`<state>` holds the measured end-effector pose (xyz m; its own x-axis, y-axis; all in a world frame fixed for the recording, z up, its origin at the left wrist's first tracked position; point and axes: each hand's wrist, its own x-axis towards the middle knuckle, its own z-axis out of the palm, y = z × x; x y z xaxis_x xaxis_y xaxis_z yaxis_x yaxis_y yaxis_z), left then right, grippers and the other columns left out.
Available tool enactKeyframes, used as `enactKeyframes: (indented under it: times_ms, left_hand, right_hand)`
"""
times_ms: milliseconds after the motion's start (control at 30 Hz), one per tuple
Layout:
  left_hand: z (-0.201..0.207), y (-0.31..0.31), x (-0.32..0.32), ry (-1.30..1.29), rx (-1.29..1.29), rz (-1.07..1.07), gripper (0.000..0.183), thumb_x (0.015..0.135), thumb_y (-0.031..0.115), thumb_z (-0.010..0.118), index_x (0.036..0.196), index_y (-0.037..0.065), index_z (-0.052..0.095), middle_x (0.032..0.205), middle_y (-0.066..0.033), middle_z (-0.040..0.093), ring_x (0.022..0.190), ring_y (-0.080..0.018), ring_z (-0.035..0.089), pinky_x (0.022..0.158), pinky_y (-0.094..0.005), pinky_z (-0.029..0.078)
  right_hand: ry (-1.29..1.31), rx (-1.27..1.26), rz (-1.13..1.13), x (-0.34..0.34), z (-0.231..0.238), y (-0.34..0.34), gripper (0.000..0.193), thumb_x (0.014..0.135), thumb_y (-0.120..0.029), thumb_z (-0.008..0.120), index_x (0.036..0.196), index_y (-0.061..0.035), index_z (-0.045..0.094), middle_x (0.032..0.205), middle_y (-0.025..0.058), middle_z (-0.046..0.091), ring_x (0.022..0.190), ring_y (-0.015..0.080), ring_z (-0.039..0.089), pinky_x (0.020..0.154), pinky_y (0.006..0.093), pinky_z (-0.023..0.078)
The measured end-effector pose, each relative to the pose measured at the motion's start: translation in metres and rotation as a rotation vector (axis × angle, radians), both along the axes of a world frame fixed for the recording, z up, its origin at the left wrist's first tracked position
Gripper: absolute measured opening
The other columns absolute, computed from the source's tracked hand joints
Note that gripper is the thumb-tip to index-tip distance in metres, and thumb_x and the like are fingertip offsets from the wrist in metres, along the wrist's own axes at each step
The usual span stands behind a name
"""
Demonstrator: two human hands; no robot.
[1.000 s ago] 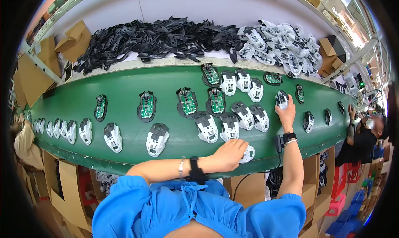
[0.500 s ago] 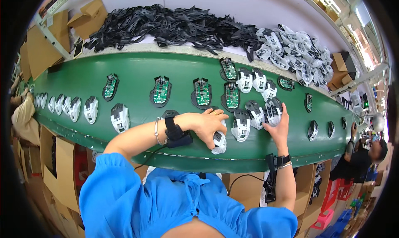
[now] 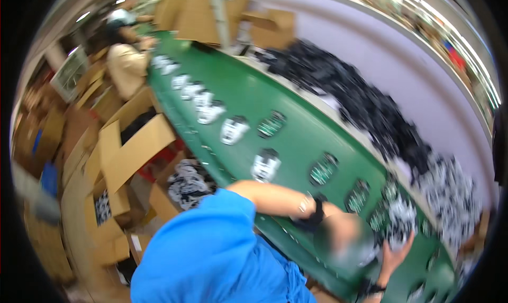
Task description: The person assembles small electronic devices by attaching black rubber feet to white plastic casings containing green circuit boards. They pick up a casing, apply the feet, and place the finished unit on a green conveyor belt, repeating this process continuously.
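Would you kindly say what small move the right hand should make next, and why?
Perhaps steady the nearest white-and-black plastic mouse shell with the right hand: thumb and fingers stand apart beside it, but blur hides any grip.

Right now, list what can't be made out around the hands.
In the head view:
Left hand: a blurred patch hides its grip.
Right hand: motion blur hides whether it grips the white shells beside it.
Circuit boards: small parts smeared by motion blur.
Black pile: blur merges its pieces.
Right forearm: cut off by the lower edge.
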<state>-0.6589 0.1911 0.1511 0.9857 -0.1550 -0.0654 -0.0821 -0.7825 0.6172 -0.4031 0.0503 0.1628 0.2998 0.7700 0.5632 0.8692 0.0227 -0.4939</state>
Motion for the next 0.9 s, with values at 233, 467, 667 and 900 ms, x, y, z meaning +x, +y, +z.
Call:
enactKeyframes:
  times_ms: [233,467,667,900]
  left_hand:
    - [-0.016,-0.02,0.002,-0.111,-0.092,0.181,0.065,0.054,0.051,0.074,0.084,-0.007,0.067,0.115,-0.0195,0.048,0.117,-0.0389,0.032,0.096,-0.0446,0.04]
    - [-0.073,-0.013,0.022,-0.515,-0.019,0.347,0.066,0.064,0.057,0.073,0.093,-0.001,0.061,0.106,-0.0216,0.057,0.108,-0.0372,0.049,0.099,-0.0458,0.031]
    - [-0.057,-0.018,0.002,-0.706,0.017,0.307,0.059,0.063,0.052,0.075,0.088,0.002,0.057,0.099,-0.0177,0.055,0.104,-0.0353,0.05,0.098,-0.0447,0.031]
    - [-0.05,-0.035,-0.004,-0.803,-0.175,0.531,0.055,0.063,0.047,0.078,0.089,0.003,0.057,0.091,-0.0149,0.058,0.092,-0.0329,0.054,0.087,-0.0422,0.039]
  right_hand:
    - [-0.195,-0.127,-0.009,-0.021,0.041,0.01,0.107,0.052,-0.033,0.088,0.137,0.0068,0.038,0.133,0.0322,0.044,0.124,0.0418,0.042,0.109,0.0475,0.026]
    - [-0.258,-0.129,0.021,-0.016,0.054,0.01,0.095,0.058,-0.033,0.082,0.135,0.0057,0.041,0.129,0.0293,0.049,0.12,0.0406,0.046,0.105,0.0463,0.032]
    - [0.399,0.145,0.043,0.032,0.0,0.014,0.084,0.067,-0.021,0.083,0.134,0.0033,0.039,0.129,0.0216,0.047,0.117,0.0292,0.048,0.101,0.0437,0.038]
    - [1.191,0.146,0.246,-0.025,0.055,0.001,0.078,0.075,-0.01,0.068,0.143,-0.0058,0.031,0.137,0.0121,0.045,0.123,0.0311,0.046,0.104,0.0457,0.039]
